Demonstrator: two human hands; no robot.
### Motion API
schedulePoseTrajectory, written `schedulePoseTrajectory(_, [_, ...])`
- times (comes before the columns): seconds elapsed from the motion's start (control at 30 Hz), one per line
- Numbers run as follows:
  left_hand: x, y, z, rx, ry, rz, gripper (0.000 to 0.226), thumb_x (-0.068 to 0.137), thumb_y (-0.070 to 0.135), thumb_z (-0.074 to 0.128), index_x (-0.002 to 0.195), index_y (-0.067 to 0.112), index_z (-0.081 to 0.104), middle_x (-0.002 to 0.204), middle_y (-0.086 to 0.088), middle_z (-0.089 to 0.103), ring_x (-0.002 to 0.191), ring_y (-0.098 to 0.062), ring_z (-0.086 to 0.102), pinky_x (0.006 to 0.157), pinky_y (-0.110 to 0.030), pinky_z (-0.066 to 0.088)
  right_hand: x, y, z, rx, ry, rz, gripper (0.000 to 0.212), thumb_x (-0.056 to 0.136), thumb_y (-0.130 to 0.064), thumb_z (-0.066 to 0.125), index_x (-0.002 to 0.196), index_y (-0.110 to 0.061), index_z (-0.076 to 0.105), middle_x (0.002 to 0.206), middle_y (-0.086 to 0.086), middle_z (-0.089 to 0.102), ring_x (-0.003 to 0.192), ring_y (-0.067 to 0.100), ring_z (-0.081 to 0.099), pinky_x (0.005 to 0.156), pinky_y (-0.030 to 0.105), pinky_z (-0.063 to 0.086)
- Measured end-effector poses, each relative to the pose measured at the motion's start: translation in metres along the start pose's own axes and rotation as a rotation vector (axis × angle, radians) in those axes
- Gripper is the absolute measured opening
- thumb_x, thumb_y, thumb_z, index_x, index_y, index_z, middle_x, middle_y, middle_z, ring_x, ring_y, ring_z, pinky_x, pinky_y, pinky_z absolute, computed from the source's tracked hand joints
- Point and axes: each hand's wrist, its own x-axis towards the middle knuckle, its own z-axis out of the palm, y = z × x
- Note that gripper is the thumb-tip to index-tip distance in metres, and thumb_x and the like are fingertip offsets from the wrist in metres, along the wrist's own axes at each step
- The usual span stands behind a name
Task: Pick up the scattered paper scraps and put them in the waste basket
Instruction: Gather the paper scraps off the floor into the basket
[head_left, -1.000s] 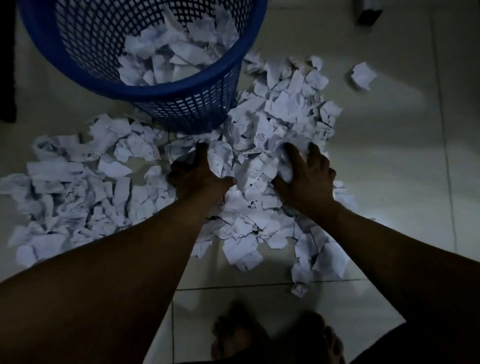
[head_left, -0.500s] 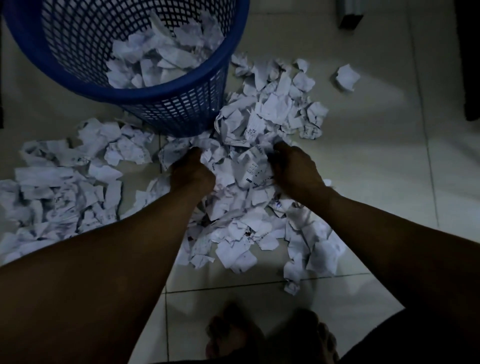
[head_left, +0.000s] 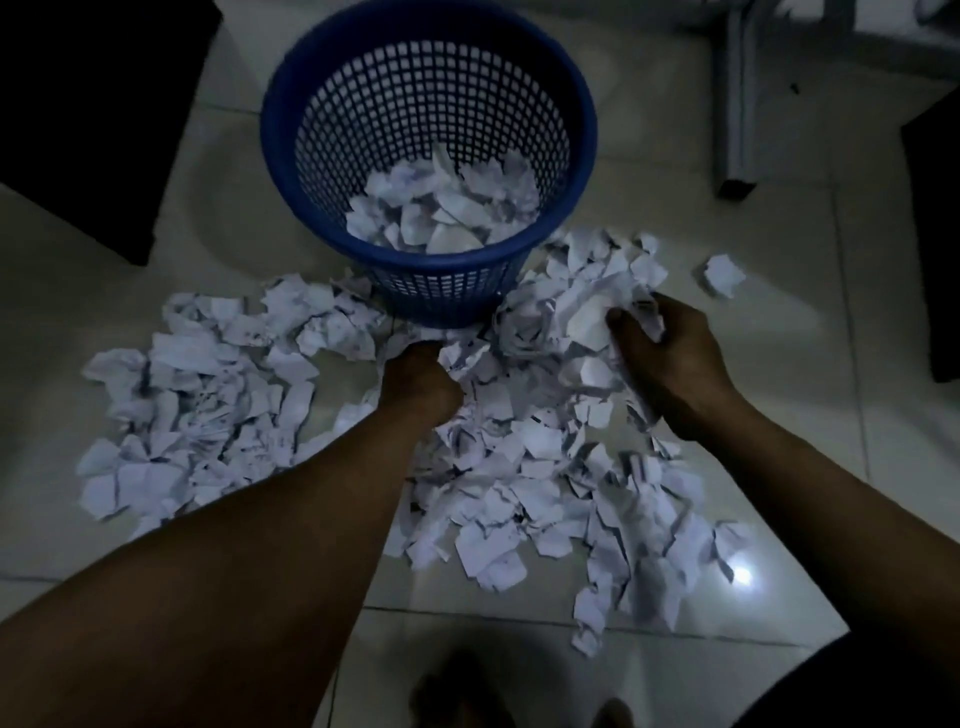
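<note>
Fingers (head_left: 626, 325) of the right hand (head_left: 670, 358) grip paper scraps (head_left: 519, 467) beside the blue waste basket (head_left: 272, 135); the left hand (head_left: 421, 384) clutches scraps just in front of it.

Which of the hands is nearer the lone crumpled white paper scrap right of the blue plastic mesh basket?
Right. The right hand lies just left of the lone scrap; the left hand is farther left, at the basket's near side.
</note>
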Motion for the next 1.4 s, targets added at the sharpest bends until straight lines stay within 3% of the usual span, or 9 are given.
schedulePoseTrajectory(0.13, [-0.002,-0.004,-0.011,-0.005,0.015,-0.038,0.050,0.090,0.014,0.056,0.139,0.011,0.044,0.144,-0.012,0.045,0.128,-0.029,0.046,0.106,-0.028,0.038,-0.002,-0.022,-0.011,0.102,0.040,-0.062,0.015,0.093,-0.036,0.055,0.081,-0.027,0.056,0.071,-0.014,0.057,0.067,0.007,0.054,0.061,0.022,0.040])
schedulePoseTrajectory(0.37, [0.001,-0.014,-0.028,-0.146,0.073,-0.123,0.055,0.090,0.013,0.057,0.142,0.012,0.040,0.144,-0.011,0.046,0.127,-0.029,0.048,0.100,-0.026,0.041,-0.012,-0.070,-0.024,0.280,0.037,-0.150,0.018,0.094,-0.029,0.056,0.076,-0.029,0.056,0.049,-0.022,0.057,0.041,-0.007,0.050,0.039,0.008,0.034])
schedulePoseTrajectory(0.63, [-0.004,-0.024,-0.043,-0.235,0.127,-0.191,0.050,0.086,0.008,0.059,0.135,0.005,0.049,0.136,-0.016,0.053,0.122,-0.033,0.052,0.102,-0.033,0.043,0.010,-0.137,-0.004,0.367,-0.013,-0.240,0.012,0.095,-0.023,0.056,0.087,-0.024,0.065,0.071,-0.015,0.070,0.067,-0.001,0.066,0.058,0.016,0.049])
schedulePoseTrajectory(0.83, [-0.009,-0.024,-0.054,-0.358,0.169,-0.163,0.045,0.088,0.009,0.055,0.133,0.008,0.051,0.133,-0.013,0.056,0.118,-0.031,0.054,0.099,-0.028,0.043,0.043,-0.171,0.026,0.243,-0.033,-0.317,0.014,0.093,-0.032,0.053,0.093,-0.025,0.065,0.094,-0.004,0.072,0.088,0.014,0.068,0.085,0.046,0.055])
schedulePoseTrajectory(0.97, [-0.014,-0.029,-0.071,-0.476,0.247,-0.142,0.035,0.087,0.007,0.055,0.122,0.011,0.059,0.120,-0.010,0.061,0.113,-0.030,0.058,0.088,-0.023,0.042,0.061,-0.188,0.045,0.125,-0.003,-0.380,0.027,0.097,-0.029,0.048,0.119,-0.018,0.060,0.101,-0.008,0.061,0.092,0.010,0.060,0.077,0.022,0.047])
schedulePoseTrajectory(1.1, [-0.019,-0.036,-0.095,-0.629,0.363,-0.177,0.012,0.084,0.005,0.058,0.091,0.012,0.064,0.106,-0.011,0.066,0.098,-0.029,0.063,0.080,-0.026,0.046,0.073,-0.190,0.066,0.102,-0.021,-0.377,0.032,0.100,-0.025,0.042,0.124,-0.010,0.054,0.104,-0.003,0.059,0.092,0.012,0.055,0.074,0.020,0.040])
schedulePoseTrajectory(1.23, [-0.023,-0.037,-0.113,-0.730,0.419,-0.175,0.041,0.084,0.007,0.060,0.124,0.004,0.060,0.124,-0.015,0.063,0.110,-0.032,0.061,0.097,-0.040,0.050,0.074,-0.182,0.076,0.010,-0.071,-0.426,0.031,0.100,-0.022,0.040,0.127,-0.010,0.049,0.104,-0.001,0.054,0.093,0.014,0.053,0.074,0.020,0.038])
schedulePoseTrajectory(1.33, [-0.024,-0.037,-0.125,-0.767,0.444,-0.173,0.044,0.082,0.004,0.057,0.127,0.002,0.057,0.126,-0.018,0.061,0.109,-0.033,0.061,0.096,-0.044,0.051,0.074,-0.178,0.079,-0.118,-0.159,-0.420,0.034,0.099,-0.027,0.043,0.128,-0.009,0.048,0.110,0.006,0.056,0.096,0.019,0.055,0.076,0.028,0.043])
schedulePoseTrajectory(1.4, [-0.025,-0.037,-0.136,-0.749,0.482,-0.168,0.045,0.083,0.001,0.055,0.127,0.000,0.056,0.126,-0.018,0.061,0.109,-0.033,0.061,0.093,-0.039,0.051,0.074,-0.178,0.080,-0.163,-0.198,-0.393,0.043,0.098,-0.034,0.045,0.133,-0.010,0.045,0.124,0.010,0.056,0.104,0.020,0.054,0.080,0.024,0.040])
